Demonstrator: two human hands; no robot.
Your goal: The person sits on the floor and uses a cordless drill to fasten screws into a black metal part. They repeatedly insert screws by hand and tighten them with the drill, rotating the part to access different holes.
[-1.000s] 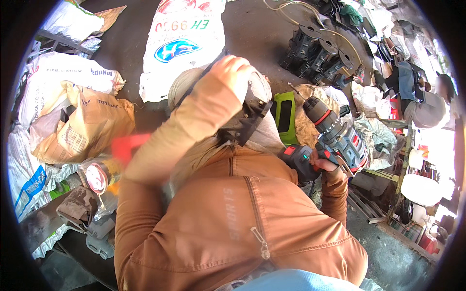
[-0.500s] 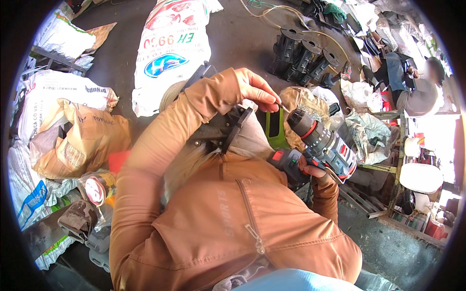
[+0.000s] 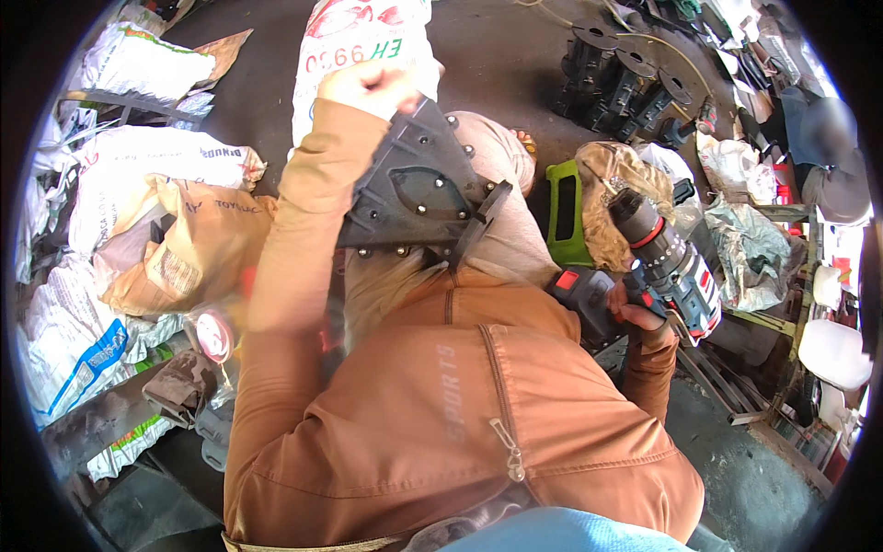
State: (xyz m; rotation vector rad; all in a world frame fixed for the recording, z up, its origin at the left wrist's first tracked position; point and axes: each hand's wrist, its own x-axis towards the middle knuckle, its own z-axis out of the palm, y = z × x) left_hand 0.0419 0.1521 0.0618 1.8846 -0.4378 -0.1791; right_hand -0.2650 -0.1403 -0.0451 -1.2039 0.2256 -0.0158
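Observation:
My left hand (image 3: 372, 87) is closed at the far upper corner of a black plastic part (image 3: 418, 189), its fingers somewhat blurred by motion. The triangular part lies tilted over my thighs, with several bright screw heads on its ribbed face and an oval recess in the middle. In my right hand (image 3: 636, 311) is a cordless drill (image 3: 671, 262), gripped by the handle. Its dark chuck points up and away, while the battery sits toward my lap. A green frame-shaped piece (image 3: 565, 216) stands between my leg and the drill.
Several black parts (image 3: 621, 87) stand on the floor ahead. A white sack (image 3: 368, 37) lies beyond my left hand; a brown paper bag (image 3: 189, 244) is at left. Beside the drill sits a tan bundle (image 3: 602, 198). A person (image 3: 828, 156) is at the far right.
My left hand has gone from beside the drill chuck to the far corner of the black part, which now shows more of its face. The drill appears farther right as the view shifted.

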